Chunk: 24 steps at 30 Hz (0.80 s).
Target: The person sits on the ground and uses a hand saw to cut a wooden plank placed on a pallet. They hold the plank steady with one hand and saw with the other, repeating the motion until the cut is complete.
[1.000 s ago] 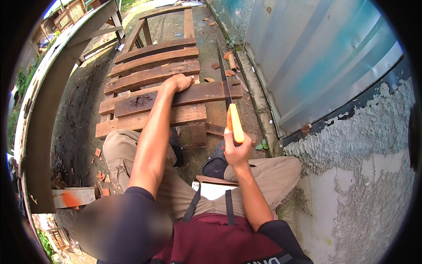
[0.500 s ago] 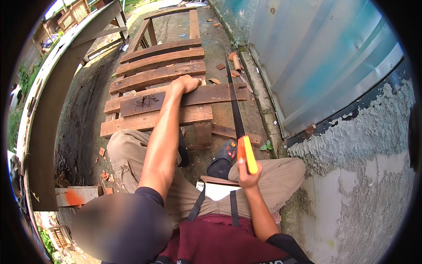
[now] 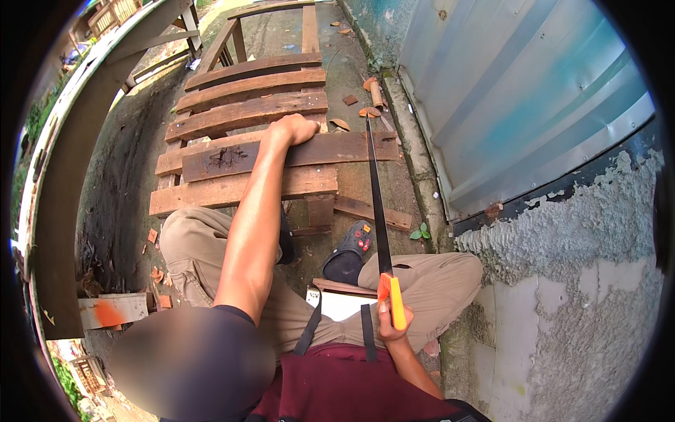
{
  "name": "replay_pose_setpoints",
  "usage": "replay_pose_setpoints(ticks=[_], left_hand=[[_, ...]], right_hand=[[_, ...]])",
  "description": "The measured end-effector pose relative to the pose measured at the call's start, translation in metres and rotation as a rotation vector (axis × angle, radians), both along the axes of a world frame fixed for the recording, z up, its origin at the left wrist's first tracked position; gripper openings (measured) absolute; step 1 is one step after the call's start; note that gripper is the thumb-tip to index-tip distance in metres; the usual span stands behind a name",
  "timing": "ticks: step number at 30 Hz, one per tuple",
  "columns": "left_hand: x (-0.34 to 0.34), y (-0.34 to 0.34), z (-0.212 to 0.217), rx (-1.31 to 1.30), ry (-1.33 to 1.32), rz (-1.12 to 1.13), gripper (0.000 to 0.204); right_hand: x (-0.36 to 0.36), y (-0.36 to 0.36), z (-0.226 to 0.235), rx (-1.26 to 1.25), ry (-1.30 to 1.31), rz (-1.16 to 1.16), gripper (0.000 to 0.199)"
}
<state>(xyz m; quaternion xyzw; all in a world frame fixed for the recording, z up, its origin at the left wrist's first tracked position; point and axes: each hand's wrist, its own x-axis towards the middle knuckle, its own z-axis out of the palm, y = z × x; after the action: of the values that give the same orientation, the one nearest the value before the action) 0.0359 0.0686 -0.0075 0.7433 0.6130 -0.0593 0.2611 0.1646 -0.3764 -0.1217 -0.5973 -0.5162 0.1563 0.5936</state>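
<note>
**Steadying a dark plank [image 3: 316, 150] beneath a handsaw [image 3: 378, 211]**

A slatted wooden frame [image 3: 246, 116] stands on the ground [image 3: 119, 176]. The dark plank lies over the frame's nearest slats [image 3: 204, 195], its right end jutting past the frame's right edge; the stained, knotty end lies toward the left edge. It is likely stiff and moderately heavy, with a rough face that should not slip much but may splinter. The best hold would be downward pressure above the frame's right edge, close to the overhang yet clear of the blade.

The handsaw crosses that overhang, tip pointing away from the person. Its long dark blade looks thin and springy, likely to bind if twisted; the orange-and-yellow handle [image 3: 396, 302] is the place to take it, probably light enough for 1 hand.

The left hand [image 3: 294, 130] rests at the plank's far edge, near the frame's right edge, fingers bent; whether they clasp the wood or only press on it, I cannot tell. The right hand [image 3: 390, 333] is clenched around the handle.
</note>
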Motion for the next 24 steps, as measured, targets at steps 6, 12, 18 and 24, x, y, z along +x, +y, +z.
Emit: replay_pose_setpoints(ticks=[6,12,18,24], left_hand=[[0.008,0.002,0.01,-0.028,-0.051,-0.06,0.065],[-0.004,0.008,-0.004,0.0,-0.076,-0.101,0.063],[-0.003,0.004,-0.005,-0.003,-0.021,-0.003,0.062],[0.0,-0.002,0.011,-0.012,-0.043,-0.026,0.062]], right_hand=[[0.019,0.15,0.055,0.021,0.308,-0.011,0.029],[-0.001,0.092,0.048,-0.022,-0.001,-0.045,0.021],[0.004,0.0,0.003,-0.071,-0.048,0.005,0.021],[0.008,0.145,0.075,-0.036,0.149,-0.049,0.025]])
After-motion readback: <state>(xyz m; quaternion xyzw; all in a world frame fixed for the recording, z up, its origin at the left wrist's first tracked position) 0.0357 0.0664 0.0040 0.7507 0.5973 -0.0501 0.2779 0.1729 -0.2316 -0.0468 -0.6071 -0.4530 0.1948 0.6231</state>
